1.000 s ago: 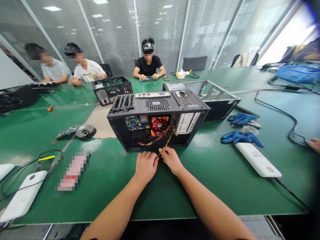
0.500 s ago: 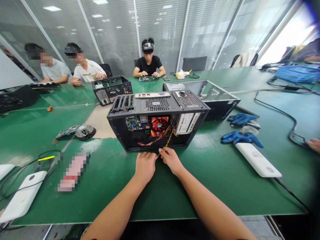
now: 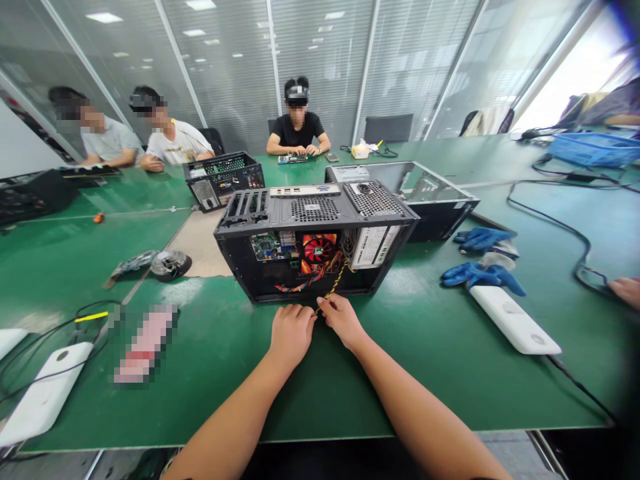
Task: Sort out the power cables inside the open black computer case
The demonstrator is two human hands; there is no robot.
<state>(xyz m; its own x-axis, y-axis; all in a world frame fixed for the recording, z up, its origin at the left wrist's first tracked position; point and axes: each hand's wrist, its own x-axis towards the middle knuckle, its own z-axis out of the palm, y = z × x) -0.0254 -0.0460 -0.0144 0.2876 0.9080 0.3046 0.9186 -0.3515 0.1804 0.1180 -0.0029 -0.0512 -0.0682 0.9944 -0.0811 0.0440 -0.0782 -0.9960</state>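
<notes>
An open black computer case [image 3: 313,240] lies on its side on the green table [image 3: 425,360], showing a red fan [image 3: 319,248], a green board and coloured wires. A yellow-and-black twisted cable [image 3: 334,285] runs out of the case to my hands. My left hand [image 3: 291,331] and my right hand [image 3: 341,319] meet just in front of the case, both with fingers closed in a pinch on the cable's end.
Blue gloves [image 3: 481,275] and a white flat device [image 3: 514,320] lie to the right, another white device [image 3: 43,397] and cables to the left. A second open case [image 3: 420,193] stands behind. Three people sit at the far side. Another person's hand [image 3: 625,290] shows at the right edge.
</notes>
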